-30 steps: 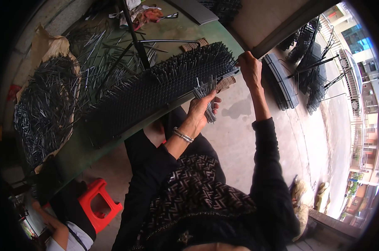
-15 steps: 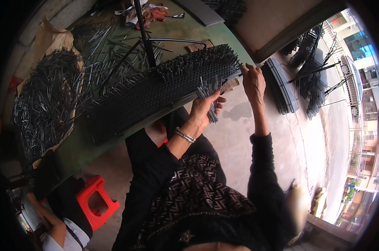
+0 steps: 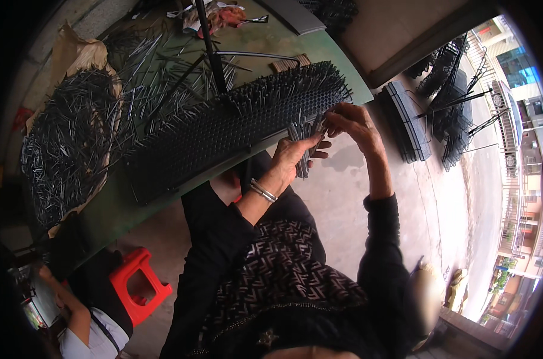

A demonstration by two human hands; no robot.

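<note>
In my left hand (image 3: 289,157) is a bundle of thin dark strips (image 3: 302,166), gripped between thumb and fingers in front of the board's near edge. My right hand (image 3: 355,124) is closed, its fingertips pinched at the upper ends of that bundle; whether a single strip is between them is hidden. A long black board full of small holes (image 3: 223,136) lies slantwise on the green table. Strips stand upright in its far rows, most densely toward the right end (image 3: 307,81). The nearer rows show bare holes.
Loose strips (image 3: 143,66) are scattered behind the board. A paper-lined heap of strips (image 3: 68,143) lies at left, and a black metal stand (image 3: 216,69) rises behind the board. A red stool (image 3: 141,286) and a co-worker's arm (image 3: 74,311) are at lower left. Grey panels (image 3: 406,122) stand at right.
My right hand has come from the board's right end down and left to the bundle. The left hand stays nearly in place, still gripping the strips.
</note>
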